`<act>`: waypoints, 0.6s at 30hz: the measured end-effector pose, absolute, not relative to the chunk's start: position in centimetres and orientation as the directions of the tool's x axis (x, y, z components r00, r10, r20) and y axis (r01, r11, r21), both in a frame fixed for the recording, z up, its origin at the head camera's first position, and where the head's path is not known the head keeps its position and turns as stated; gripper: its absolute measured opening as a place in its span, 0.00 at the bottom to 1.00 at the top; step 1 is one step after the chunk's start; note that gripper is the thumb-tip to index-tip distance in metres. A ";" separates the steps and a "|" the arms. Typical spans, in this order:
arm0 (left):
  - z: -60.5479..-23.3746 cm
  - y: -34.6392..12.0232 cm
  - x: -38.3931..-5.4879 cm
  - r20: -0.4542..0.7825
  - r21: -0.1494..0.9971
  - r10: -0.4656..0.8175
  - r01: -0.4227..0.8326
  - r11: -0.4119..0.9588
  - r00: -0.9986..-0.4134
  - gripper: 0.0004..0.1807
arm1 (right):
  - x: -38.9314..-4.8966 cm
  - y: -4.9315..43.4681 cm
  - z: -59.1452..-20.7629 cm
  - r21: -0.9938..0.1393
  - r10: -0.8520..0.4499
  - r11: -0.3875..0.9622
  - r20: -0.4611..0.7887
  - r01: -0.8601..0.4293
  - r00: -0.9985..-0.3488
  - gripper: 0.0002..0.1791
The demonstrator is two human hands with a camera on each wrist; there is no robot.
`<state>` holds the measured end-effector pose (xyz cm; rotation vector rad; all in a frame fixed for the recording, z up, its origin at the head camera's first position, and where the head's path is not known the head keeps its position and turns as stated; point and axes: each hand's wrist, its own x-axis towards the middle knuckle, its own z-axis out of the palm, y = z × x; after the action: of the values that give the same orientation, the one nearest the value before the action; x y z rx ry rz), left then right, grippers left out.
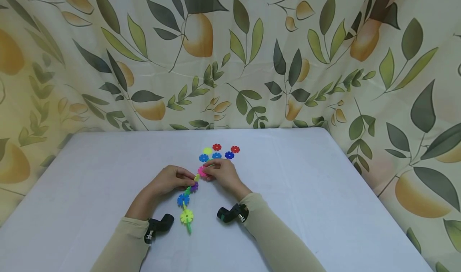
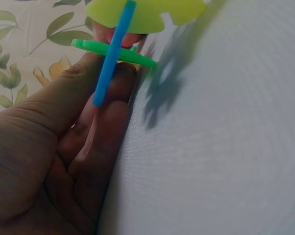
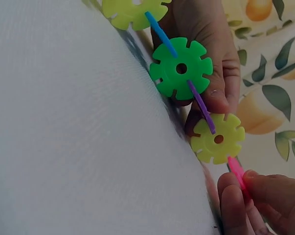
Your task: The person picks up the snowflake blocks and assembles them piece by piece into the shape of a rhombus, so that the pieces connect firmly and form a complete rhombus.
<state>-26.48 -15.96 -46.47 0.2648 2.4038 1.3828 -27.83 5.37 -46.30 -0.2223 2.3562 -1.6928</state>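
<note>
A chain of slotted, flower-shaped plastic discs runs toward me down the white table. Its near end has a green disc [image 1: 189, 228], a yellow disc [image 1: 186, 216] and a blue disc [image 1: 183, 200]. Farther up come another green disc [image 3: 168, 63], a purple disc [image 3: 201, 105] and a second yellow disc [image 3: 206, 143]. My left hand [image 1: 173, 180] grips the chain around the purple disc. Between thumb and fingertips, my right hand [image 1: 226, 178] pinches a pink disc [image 3: 238, 174], its edge at a slot in that second yellow disc.
Just beyond my hands lie several loose discs: a yellow one [image 1: 207, 151], red ones [image 1: 217, 147], light blue ones [image 1: 203, 158] and a dark blue one [image 1: 229, 155]. A leaf-and-fruit patterned curtain [image 1: 248, 75] hangs behind the table [image 1: 306, 176]. Each wrist wears a black camera.
</note>
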 end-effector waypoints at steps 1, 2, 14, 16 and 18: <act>-46.5 -16.0 -26.5 -0.208 0.863 0.332 -0.013 0.505 -0.920 0.13 | -27.8 5.3 -46.3 -0.949 -0.249 0.313 -0.103 0.021 -0.963 0.11; -46.5 -16.0 -26.5 -0.207 0.862 0.332 -0.011 0.507 -0.920 0.13 | -27.8 5.3 -46.3 -0.951 -0.243 0.307 -0.106 0.027 -0.964 0.11; -46.7 -15.8 -26.6 -0.198 0.846 0.313 -0.001 0.533 -0.929 0.12 | -27.4 5.1 -46.1 -0.962 -0.223 0.262 -0.135 0.074 -0.966 0.10; -46.7 -15.8 -26.6 -0.194 0.840 0.296 -0.002 0.542 -0.935 0.12 | -27.3 5.0 -46.1 -0.962 -0.219 0.265 -0.130 0.070 -0.967 0.10; -46.7 -15.7 -26.6 -0.185 0.832 0.282 0.003 0.555 -0.941 0.11 | -27.3 4.9 -46.0 -0.959 -0.209 0.272 -0.134 0.074 -0.969 0.10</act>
<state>-26.61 -15.73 -46.67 0.2352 2.4960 1.3342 -27.26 4.94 -45.98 -0.1254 2.3088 -1.7608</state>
